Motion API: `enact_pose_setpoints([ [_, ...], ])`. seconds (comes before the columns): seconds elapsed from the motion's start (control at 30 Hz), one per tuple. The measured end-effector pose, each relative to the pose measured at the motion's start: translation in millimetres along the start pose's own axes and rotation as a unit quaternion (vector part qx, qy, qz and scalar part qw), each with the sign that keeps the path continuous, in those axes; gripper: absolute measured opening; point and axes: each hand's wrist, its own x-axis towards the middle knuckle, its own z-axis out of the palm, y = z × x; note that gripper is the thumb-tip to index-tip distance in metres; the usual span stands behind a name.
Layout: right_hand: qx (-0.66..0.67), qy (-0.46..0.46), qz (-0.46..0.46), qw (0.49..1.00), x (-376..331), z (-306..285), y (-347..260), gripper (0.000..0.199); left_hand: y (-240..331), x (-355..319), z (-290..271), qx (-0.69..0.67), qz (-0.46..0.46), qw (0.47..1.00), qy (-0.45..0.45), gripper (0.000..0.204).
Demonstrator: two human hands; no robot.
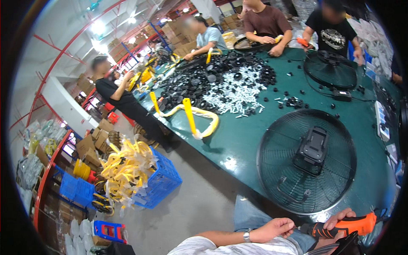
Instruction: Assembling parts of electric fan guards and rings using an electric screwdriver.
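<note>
An orange and black power screwdriver (359,224) lies across the near right, its bit pointing left. My right hand (338,219) is wrapped round its black front part. At the bit's tip, the fingers of my left hand (276,228) are pinched together; whatever they hold is too small to make out. Just beyond both hands, a round black fan (276,148) with a wire grille lies flat on the green table (238,140). A black motor housing (313,146) sits at the fan's middle, and a black handle-like bracket (293,190) shows near its front edge.
Piles of black round parts (187,87) and silver screws (240,91) cover the table's middle. A yellow tubular handle (190,114) overhangs the left edge. A blue crate (163,180) of yellow handles stands on the floor. Power strips (381,121) line the right. Several people work around the table.
</note>
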Motion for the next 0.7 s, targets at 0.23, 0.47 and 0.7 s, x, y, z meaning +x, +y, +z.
enact_pose_setpoints([
  [0.23, 0.006, -0.028, -0.014, 1.0, 6, 4, 3, 0.049, 3, -3, 0, 0.024, 0.056, 0.998, -0.015, 0.029],
  [0.47, -0.05, 0.038, 0.019, 0.998, 4, 11, 6, 0.056, 17, -22, -2, 0.253, 0.184, 0.949, 0.031, 0.024],
  [0.7, 0.017, 0.012, 0.101, 0.995, -6, 31, 14, 0.045, 21, -24, -15, 0.444, 0.352, 0.812, 0.137, 0.015],
])
